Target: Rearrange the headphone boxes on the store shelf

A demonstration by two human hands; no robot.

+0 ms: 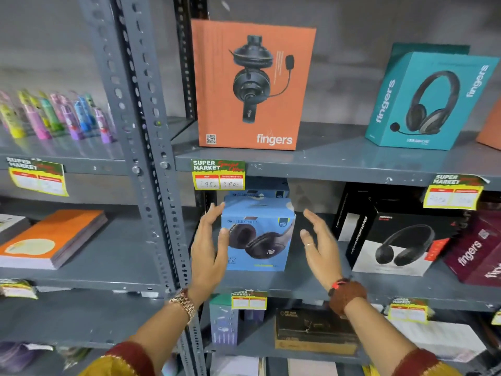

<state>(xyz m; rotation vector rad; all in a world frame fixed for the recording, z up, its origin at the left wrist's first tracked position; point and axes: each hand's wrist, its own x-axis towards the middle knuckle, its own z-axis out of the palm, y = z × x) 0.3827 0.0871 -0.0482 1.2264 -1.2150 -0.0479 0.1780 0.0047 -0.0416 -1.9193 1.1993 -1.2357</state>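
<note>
1. I see the blue headphone box (259, 234) standing upright on the middle shelf (298, 289), just below the centre of the frame, with a second blue box (260, 192) tucked behind it
2. My left hand (210, 248) sits at the box's left edge; the thumb lies on the front face and the fingers (217, 210) reach up along the left side, so it touches the box
3. My right hand (321, 248) is open to the right of the box, fingers spread and straight, palm turned towards it, with a clear gap between them
4. Neither hand grips anything
5. On the upper shelf (339, 161), an orange headphone box (253, 85) stands top centre and a teal headphone box (431, 99) stands angled at the upper right
6. To the right on the middle shelf I see a black and white headphone box (398, 245) and a maroon box (479, 248) beside it
7. A yellow price tag (218, 175) hangs from the upper shelf edge, right above the blue boxes
8. At the left of the frame lies an orange-covered stack of notebooks (51, 240)
</note>
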